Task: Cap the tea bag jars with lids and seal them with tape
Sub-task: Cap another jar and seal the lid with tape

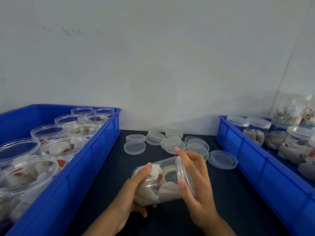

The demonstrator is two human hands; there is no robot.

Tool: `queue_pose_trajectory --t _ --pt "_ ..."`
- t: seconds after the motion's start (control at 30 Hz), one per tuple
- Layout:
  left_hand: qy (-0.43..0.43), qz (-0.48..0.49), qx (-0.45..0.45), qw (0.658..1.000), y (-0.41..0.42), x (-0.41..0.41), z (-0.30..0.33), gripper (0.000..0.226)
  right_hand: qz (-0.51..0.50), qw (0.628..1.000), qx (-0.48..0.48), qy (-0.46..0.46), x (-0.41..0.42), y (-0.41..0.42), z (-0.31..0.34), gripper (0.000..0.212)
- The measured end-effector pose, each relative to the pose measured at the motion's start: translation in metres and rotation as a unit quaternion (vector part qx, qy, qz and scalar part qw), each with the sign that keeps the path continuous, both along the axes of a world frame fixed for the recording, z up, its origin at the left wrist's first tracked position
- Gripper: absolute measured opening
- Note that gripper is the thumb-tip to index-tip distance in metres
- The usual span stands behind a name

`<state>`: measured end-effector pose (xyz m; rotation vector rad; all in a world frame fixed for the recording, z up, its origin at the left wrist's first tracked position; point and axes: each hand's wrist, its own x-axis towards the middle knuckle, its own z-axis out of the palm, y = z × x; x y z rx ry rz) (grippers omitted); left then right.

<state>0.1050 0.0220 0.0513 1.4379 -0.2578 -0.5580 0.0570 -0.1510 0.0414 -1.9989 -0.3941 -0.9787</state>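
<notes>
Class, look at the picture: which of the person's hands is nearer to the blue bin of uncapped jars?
Left. The left hand grips the jar's base, on the side toward that bin; the right hand holds the lid, farther away.

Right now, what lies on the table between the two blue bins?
In the head view: loose clear lids, and nearer, the jar held by both hands, left and right.

Both hands raised together: left hand [136,189] curled in a grip, right hand [196,183] pinching with spread fingers
</notes>
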Motion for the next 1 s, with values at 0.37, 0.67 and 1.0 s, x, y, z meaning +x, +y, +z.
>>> queue_pose_trajectory --t 0.37,0.67,1.0 --pt "-0.123 0.123 -0.040 0.984 -0.012 -0.003 -0.007 0.060 0.061 0.942 0.232 0.236 0.015 0.007 0.004 0.033" --pt "0.032 0.076 -0.159 0.984 -0.003 0.004 -0.004 0.061 0.167 0.962 0.162 0.141 -0.007 0.004 0.007 0.063" --pt "0.003 0.080 -0.146 0.986 -0.002 0.001 -0.001 0.067 0.139 0.947 0.144 0.253 -0.003 -0.007 0.025 0.126"
